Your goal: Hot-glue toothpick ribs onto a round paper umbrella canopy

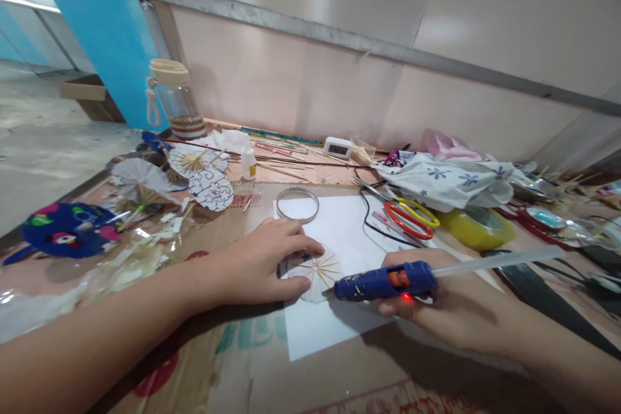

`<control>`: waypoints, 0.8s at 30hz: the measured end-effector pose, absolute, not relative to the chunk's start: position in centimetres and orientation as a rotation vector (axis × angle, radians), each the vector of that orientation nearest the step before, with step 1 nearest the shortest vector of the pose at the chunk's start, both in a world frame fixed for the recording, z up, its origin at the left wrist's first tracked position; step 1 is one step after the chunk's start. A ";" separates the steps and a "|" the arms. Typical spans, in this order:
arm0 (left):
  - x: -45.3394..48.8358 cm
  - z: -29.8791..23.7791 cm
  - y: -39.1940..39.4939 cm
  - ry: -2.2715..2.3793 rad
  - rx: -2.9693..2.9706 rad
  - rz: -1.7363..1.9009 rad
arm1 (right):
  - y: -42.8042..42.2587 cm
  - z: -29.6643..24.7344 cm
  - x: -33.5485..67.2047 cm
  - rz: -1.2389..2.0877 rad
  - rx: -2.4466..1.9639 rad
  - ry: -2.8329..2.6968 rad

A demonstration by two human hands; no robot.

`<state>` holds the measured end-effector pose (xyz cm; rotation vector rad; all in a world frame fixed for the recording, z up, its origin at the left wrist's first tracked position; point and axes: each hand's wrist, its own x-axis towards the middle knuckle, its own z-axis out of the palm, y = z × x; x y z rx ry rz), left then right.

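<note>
My right hand [436,297] is closed around a blue hot glue gun [383,281]. A clear glue stick [499,261] pokes out of its back, and a red light glows on it. The nozzle points left, at the rim of a small, pale paper umbrella [317,273] with thin wooden ribs spreading from its centre. My left hand [284,259] holds this umbrella at its left side, thumb and fingers around the edge; part of it is hidden under the fingers. Beneath lies a white sheet of paper [310,336]. Just beyond my left hand rests a clear ring [297,206].
Several patterned paper umbrellas [211,191] lie at the left. Behind stand a small glue bottle [248,163], a drinking bottle [177,100] and a digital timer [338,147]. Scissors [410,220], yellow tape [478,228] and flowered cloth [444,178] are at the right.
</note>
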<state>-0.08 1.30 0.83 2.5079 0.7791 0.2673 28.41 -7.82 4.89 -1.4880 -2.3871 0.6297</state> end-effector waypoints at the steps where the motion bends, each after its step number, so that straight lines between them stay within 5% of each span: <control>1: -0.1 0.8 1.3 0.776 2.507 0.267 | -7.8 4.9 28.5 0.626 -1.492 -2.387; 24: -0.2 0.8 1.2 0.775 2.499 0.264 | -8.7 6.8 28.8 0.632 -1.623 -2.519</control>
